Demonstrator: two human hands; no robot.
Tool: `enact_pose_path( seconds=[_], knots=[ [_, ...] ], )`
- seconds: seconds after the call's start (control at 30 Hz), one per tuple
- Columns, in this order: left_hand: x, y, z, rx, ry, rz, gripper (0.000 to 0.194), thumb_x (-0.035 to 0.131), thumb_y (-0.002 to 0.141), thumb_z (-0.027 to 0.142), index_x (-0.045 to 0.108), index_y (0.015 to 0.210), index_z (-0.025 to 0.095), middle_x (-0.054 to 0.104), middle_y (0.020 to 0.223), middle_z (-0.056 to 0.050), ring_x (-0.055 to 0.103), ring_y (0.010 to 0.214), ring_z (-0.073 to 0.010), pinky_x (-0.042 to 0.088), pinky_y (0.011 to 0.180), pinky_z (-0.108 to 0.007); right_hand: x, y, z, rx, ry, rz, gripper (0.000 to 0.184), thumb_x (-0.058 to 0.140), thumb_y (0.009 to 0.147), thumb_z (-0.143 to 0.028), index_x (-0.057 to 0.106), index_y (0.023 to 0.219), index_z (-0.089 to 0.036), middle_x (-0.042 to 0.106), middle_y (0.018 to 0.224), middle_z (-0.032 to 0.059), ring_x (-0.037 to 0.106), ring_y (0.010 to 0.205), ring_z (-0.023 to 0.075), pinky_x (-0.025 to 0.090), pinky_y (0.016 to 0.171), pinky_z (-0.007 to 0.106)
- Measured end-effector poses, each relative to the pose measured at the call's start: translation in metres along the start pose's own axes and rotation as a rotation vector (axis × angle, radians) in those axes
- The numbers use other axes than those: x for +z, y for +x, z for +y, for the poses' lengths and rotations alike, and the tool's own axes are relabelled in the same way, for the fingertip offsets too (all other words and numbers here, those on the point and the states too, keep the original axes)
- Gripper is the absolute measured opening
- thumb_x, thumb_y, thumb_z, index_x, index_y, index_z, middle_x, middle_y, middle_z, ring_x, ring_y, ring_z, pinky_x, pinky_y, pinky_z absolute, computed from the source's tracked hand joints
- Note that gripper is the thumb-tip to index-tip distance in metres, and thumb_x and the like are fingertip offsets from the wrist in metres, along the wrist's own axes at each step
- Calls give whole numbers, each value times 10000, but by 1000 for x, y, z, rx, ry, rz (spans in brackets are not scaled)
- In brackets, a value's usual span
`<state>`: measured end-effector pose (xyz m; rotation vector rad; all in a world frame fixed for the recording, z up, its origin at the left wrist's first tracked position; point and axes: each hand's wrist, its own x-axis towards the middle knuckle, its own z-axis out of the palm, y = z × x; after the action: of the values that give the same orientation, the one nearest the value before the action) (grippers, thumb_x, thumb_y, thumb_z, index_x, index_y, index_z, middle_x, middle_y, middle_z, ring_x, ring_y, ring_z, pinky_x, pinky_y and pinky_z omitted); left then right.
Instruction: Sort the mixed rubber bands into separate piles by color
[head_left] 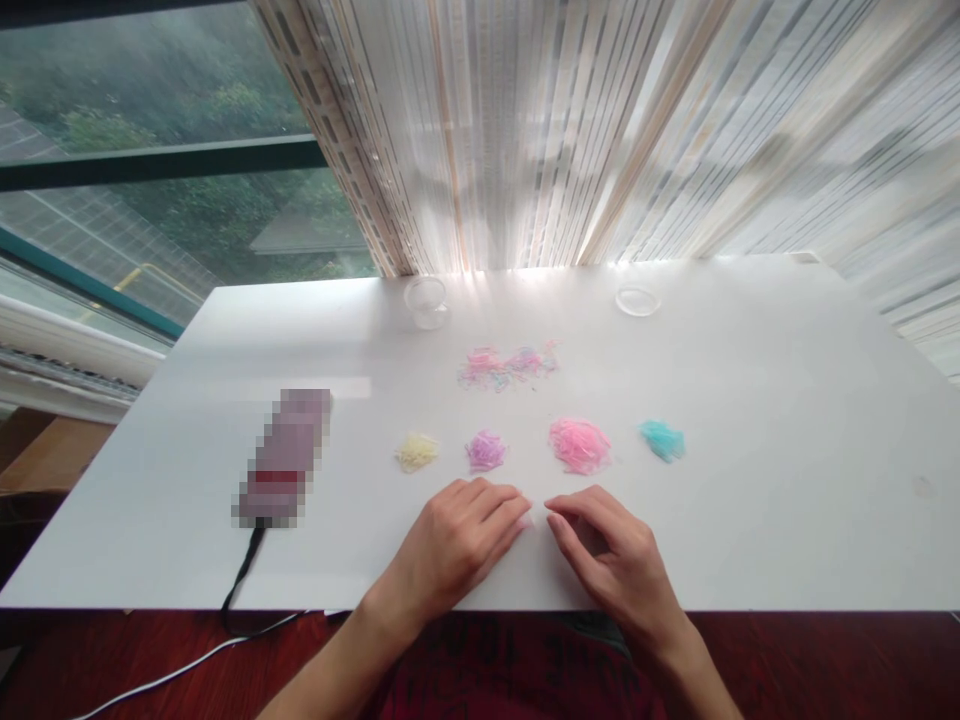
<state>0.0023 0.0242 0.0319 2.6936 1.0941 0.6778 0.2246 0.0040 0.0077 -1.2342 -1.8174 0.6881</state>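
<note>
My left hand [474,530] rests low over the white table, fingers pressed together and their tips close to the thumb. Opposite it, my right hand [611,545] is curled, with thumb and forefinger nearly meeting. A narrow gap separates the fingertips of both hands; anything between them is too small to make out. Just beyond the hands lie small heaps of thin strands: a yellow heap [417,452], a purple heap [486,451], a larger pink heap [580,445] and a blue heap [663,440]. Farther back is a loose, spread-out heap of mixed colours [508,366].
A clear round container [427,303] stands at the back, with a clear round lid or dish [637,301] to its right. A blurred-out phone-like object [289,450] with a black strap lies at left. Curtains [517,130] hang behind the white table [795,480].
</note>
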Motion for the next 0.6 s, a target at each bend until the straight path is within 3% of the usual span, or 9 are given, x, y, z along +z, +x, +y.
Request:
enact_pose_path(
  seconds=[0.33,0.6],
  knots=[
    [6,-27,-9,-120,-136,73,251,623,1051,228,617,1289,150,769,1132,-103,711,987,-255,572,843,-414,10,-3,3,-131,-163,-60,227,682,998,-186,677,1223,-211,691,1011,78,649,926,230,600,803,368],
    [15,-26,-4,-132,-188,134,166,644,1033,147,659,1198,163,777,1058,-69,686,923,-225,524,814,-372,13,-4,2,-159,-244,-107,219,667,1009,-167,706,1219,-215,662,973,72,622,887,221,577,766,354]
  ],
)
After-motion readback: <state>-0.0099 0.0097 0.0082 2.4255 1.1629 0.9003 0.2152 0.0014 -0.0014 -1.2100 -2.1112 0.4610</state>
